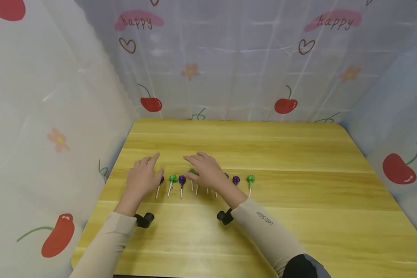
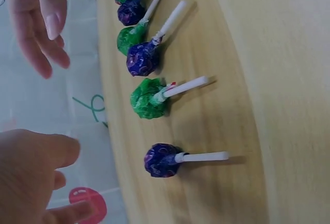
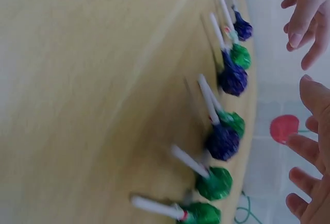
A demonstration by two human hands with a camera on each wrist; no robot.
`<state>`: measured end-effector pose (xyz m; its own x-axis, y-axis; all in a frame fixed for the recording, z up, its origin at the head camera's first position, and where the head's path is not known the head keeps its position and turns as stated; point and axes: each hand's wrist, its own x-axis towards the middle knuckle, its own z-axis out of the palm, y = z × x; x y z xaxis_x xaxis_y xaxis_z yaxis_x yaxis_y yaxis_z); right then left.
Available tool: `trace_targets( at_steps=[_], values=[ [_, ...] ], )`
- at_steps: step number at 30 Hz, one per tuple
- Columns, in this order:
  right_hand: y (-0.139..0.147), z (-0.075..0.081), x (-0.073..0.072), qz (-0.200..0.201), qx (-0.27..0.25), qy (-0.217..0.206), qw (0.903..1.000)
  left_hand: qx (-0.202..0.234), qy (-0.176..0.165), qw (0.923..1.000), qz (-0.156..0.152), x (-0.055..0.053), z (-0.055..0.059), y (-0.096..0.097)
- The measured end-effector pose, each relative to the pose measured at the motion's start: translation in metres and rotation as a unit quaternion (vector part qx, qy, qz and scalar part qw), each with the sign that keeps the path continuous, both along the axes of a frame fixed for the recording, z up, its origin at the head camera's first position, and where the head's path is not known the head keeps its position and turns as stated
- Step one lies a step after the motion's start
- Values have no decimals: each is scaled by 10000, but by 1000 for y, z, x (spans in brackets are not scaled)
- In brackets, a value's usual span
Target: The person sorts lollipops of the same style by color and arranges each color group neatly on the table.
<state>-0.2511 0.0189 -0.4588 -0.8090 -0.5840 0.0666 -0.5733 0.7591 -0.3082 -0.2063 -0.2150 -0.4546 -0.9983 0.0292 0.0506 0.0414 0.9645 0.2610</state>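
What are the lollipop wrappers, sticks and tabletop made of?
Wrappers: probably thin glossy plastic, given creases and highlights. Sticks: smooth white plastic or paper; the plain surface leaves it open. Tabletop: wood or wood-look laminate, low sheen, given its grain.

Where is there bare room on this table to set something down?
Bare table shows behind the lollipop row, up to the printed curtain; right of the rightmost green lollipop, to the table's right edge; and in front of the row, between the sleeves. It is crowded along the row, partly hidden by the right hand in the head view.
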Motion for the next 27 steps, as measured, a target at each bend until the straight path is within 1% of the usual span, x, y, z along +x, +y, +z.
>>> trace_targets(
  at_steps=[2,5,9,12,17,24,27],
  values=[
    [-9,-6,1,126,148,-161,9997,-92,-193,9998,-42,2,-6,-2],
    [-20,-16,3,304,358,-197,9987,-220,-456,9987,-71,5,-16,-4],
    [-29,-30,7,496,406,-64,9979,-392,-670,9970,-25,7,-28,-6],
    [-33,-37,10,527,326,105,9980,-380,-744,9965,-30,5,-34,-5],
    [-36,-42,11,480,262,450,9975,-220,-686,9973,-104,1,-38,-4],
    [-38,-41,7,183,298,487,9982,-70,-557,9984,-88,-4,-38,-4],
    [-39,-41,4,99,271,503,9983,-3,-557,9984,-65,-7,-36,-3]
  ],
)
